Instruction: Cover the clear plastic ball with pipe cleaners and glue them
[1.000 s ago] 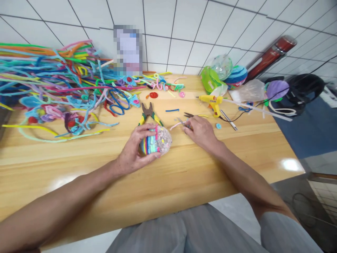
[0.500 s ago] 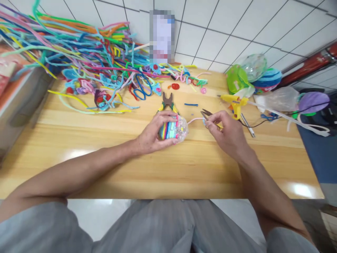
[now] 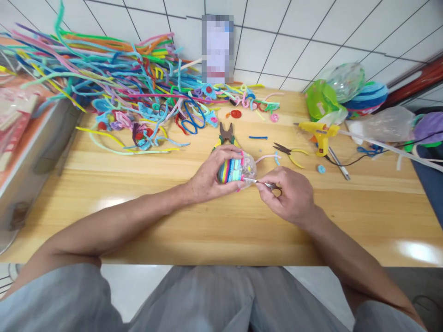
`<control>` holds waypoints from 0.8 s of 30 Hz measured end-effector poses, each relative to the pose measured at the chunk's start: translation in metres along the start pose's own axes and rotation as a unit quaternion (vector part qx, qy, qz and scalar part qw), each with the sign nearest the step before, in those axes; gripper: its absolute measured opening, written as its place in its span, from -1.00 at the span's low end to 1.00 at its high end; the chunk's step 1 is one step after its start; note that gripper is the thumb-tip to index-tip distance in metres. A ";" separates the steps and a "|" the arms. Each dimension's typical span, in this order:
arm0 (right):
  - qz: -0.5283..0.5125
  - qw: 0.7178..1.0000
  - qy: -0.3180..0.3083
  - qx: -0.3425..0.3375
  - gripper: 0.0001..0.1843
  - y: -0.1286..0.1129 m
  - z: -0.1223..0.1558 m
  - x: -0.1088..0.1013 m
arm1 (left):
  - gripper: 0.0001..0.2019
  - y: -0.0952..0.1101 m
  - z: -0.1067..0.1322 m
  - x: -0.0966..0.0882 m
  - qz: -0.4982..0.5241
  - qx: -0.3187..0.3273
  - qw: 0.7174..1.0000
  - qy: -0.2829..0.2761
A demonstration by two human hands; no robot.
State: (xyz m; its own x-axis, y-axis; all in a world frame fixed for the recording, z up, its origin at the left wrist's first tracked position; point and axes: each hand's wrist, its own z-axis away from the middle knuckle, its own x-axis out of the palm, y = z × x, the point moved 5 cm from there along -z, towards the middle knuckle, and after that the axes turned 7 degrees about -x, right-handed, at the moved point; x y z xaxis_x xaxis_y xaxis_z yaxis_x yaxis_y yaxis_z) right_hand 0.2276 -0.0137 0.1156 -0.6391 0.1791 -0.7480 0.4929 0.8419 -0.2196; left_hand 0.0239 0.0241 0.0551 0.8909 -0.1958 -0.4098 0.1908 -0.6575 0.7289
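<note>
My left hand (image 3: 216, 173) is wrapped around a rounded object (image 3: 231, 171) covered in rainbow stripes, with a clear, glittery right end. My right hand (image 3: 285, 191) is closed on small silver scissors (image 3: 249, 180); part of a finger loop shows below the fingers. The blade tip reaches the lower part of the object where stripes meet the clear end. From that end a pale pink pipe cleaner (image 3: 266, 157) sticks out to the right, beside a light blue piece. Yellow-handled pliers (image 3: 285, 150) lie spread just beyond my right hand. Bigger pliers (image 3: 227, 133) rest behind the object.
A heap of coloured pipe cleaners (image 3: 121, 78) fills the back left, with blue-handled scissors (image 3: 193, 117) at its edge. A yellow glue gun (image 3: 320, 133), a pen (image 3: 339, 162) and a small blue round piece (image 3: 321, 169) lie right. Behind them are striped and clear balls (image 3: 367, 99).
My right hand has let go of the yellow-handled pliers, now lying on the table. It has come closer to the striped object, holding small scissors against it. The view has shifted slightly.
</note>
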 end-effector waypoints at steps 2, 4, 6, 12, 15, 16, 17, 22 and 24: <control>0.014 1.000 -0.006 -0.013 -0.87 0.001 0.002 0.003 | -0.42 -0.001 0.000 0.001 0.006 -0.004 1.000 0.000; 0.022 1.000 -0.009 -0.020 -0.88 0.003 0.003 0.006 | -0.43 -0.002 0.000 0.001 0.011 -0.004 1.000 0.004; 0.026 0.999 -0.007 -0.028 -0.88 0.004 0.005 0.009 | -0.44 -0.002 0.000 0.002 0.014 -0.001 1.000 0.009; 0.027 0.999 0.004 -0.024 -0.88 0.008 0.010 0.013 | -0.44 -0.001 -0.001 0.001 0.012 -0.005 1.000 -0.003; 0.020 0.999 0.014 -0.030 -0.86 0.009 0.011 0.013 | -0.44 0.000 0.000 0.001 0.008 -0.014 1.000 -0.005; 0.019 0.999 0.015 -0.029 -0.86 0.009 0.011 0.014 | -0.44 0.000 0.000 0.000 0.007 -0.016 1.000 -0.004; 0.018 0.999 0.015 -0.028 -0.86 0.009 0.011 0.014 | -0.44 0.000 0.000 0.000 0.006 -0.017 1.000 -0.004; 0.005 1.000 0.010 -0.009 -0.85 0.009 0.011 0.017 | -0.42 -0.002 0.001 0.000 0.000 -0.016 1.000 -0.004; -0.005 1.000 0.013 -0.004 -0.83 0.009 0.012 0.018 | -0.40 -0.002 0.001 0.000 -0.002 -0.014 1.000 -0.006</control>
State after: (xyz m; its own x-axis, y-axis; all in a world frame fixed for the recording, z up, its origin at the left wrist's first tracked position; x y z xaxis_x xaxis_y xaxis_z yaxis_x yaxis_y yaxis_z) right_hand 0.2277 -0.0090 0.0931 -0.6591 0.1836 -0.7293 0.4819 0.8476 -0.2221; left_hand 0.0234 0.0245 0.0531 0.8850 -0.2014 -0.4198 0.2071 -0.6372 0.7423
